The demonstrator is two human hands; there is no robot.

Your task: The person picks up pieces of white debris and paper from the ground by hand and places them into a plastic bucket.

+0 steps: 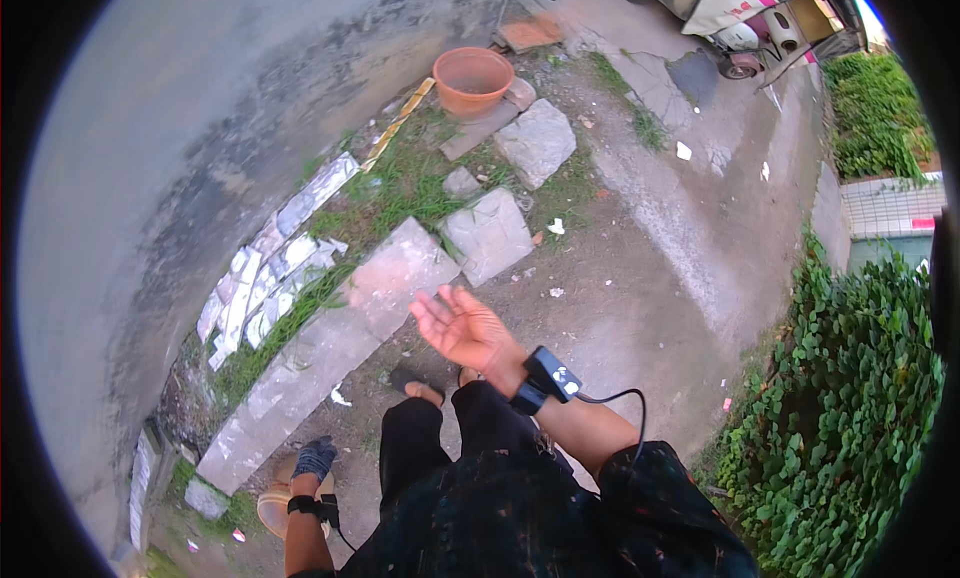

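My right hand (463, 329) is bare, palm up, with nothing in it and its fingers slightly curled and apart. It hangs in the air near the end of a long stone slab (337, 345). Around that wrist is a black strap with a small dark device (555, 373) and a cable. My left hand (314, 458), in a grey-blue knitted glove, hangs low beside the slab. Just below and behind it stands a round tan container (275, 512), partly hidden by the arm. Whether the gloved fingers hold anything is not plain.
A terracotta pot (473, 82), rough stone blocks (536, 142) and a squared block (487, 235) lie beyond the slab. Pale broken strips (240, 300) lie along the stained wall (165, 165). Leafy plants (840, 405) border the right. A three-wheeled vehicle (739, 34) stands at the top right.
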